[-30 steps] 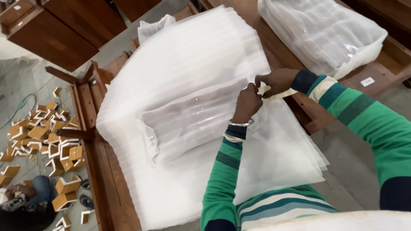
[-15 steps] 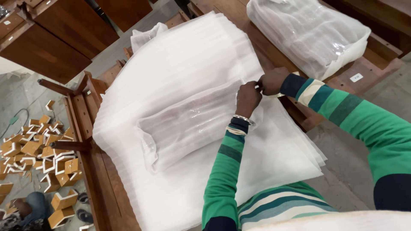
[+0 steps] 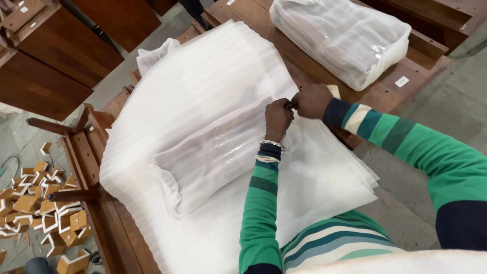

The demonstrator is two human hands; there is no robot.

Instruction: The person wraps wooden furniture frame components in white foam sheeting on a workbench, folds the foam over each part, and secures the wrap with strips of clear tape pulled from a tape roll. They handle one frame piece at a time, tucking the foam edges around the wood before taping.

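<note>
Both hands meet at the near end of a long clear-plastic-wrapped bundle (image 3: 215, 155) lying on a stack of white ribbed foam sheets (image 3: 193, 86) on the brown wooden frame (image 3: 91, 167). Left hand (image 3: 278, 117) and right hand (image 3: 310, 100) have fingers pinched closed on the wrap's end, touching each other; what's between the fingertips is too small to tell. Looks like the end-closing step; next move calls for keeping the film taut. Bundle contents are blurred by the film. Second wrapped white package (image 3: 345, 35) sits well apart, top right, contents unclear
</note>
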